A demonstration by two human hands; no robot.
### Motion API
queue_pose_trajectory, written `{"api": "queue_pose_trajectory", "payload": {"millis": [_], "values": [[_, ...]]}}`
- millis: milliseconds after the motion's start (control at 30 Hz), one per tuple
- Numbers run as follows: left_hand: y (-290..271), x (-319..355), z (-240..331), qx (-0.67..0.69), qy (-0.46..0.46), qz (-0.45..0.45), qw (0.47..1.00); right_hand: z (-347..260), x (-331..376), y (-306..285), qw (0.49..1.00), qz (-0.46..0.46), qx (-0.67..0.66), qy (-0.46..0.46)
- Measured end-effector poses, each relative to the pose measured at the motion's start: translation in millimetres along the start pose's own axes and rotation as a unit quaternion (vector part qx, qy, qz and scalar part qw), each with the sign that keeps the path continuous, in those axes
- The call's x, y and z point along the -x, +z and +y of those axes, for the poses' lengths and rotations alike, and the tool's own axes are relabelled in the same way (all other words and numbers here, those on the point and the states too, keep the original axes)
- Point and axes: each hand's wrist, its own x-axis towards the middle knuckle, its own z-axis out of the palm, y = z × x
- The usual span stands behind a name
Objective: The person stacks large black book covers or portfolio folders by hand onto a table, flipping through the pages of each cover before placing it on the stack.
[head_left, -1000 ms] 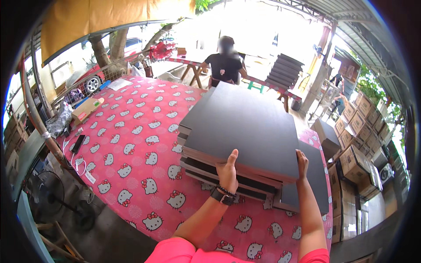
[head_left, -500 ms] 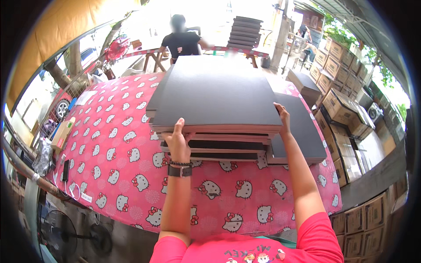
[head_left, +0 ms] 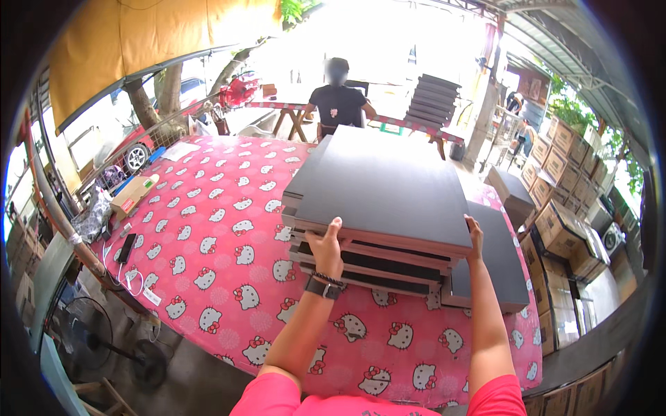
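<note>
A large flat black slab with pale edges (head_left: 388, 197) lies on top of a stack of similar dark slabs (head_left: 368, 267), turned a little against those beneath. At its near left edge my left hand (head_left: 326, 246) is closed on it, thumb on top and the other fingers mostly hidden below. My right hand (head_left: 474, 238) grips its right edge near the front corner, its fingertips partly hidden. Another dark slab pile (head_left: 485, 256) stands just right of the stack, under my right forearm.
The pink patterned table cover (head_left: 229, 243) spreads left and front. A cardboard box (head_left: 133, 195) and a black power strip (head_left: 127, 247) sit at the left edge. More dark slabs (head_left: 510, 191) stand far right, beside stacked cartons (head_left: 562, 215). A person (head_left: 338, 104) sits beyond the table.
The view has swung, so the scene sits lower and further right. Against the stack, the top slab has shifted right and shows more of the slab beneath at its left. Both hands keep their hold.
</note>
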Motion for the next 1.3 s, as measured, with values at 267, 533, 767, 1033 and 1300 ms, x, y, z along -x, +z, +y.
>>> {"api": "queue_pose_trajectory", "payload": {"millis": [267,533,767,1033,1300], "values": [[-2,14,6,-0.016,-0.011,-0.022,1.0,42,-5,-9,0.978,-0.031,-0.195,0.074],[-111,-173,92,-0.282,0.183,0.047,0.941,-208,2,-1,0.971,-0.126,0.007,-0.205],[-59,-203,9,-0.47,0.191,-0.167,0.845,-277,60,157,0.838,-0.19,0.31,-0.408],[-95,-226,17,-0.359,0.154,-0.208,0.897,-283,54,207,0.826,-0.08,0.321,-0.455],[-102,-241,19,-0.408,0.237,-0.214,0.855,-296,52,217,0.846,-0.09,0.307,-0.426]]}}
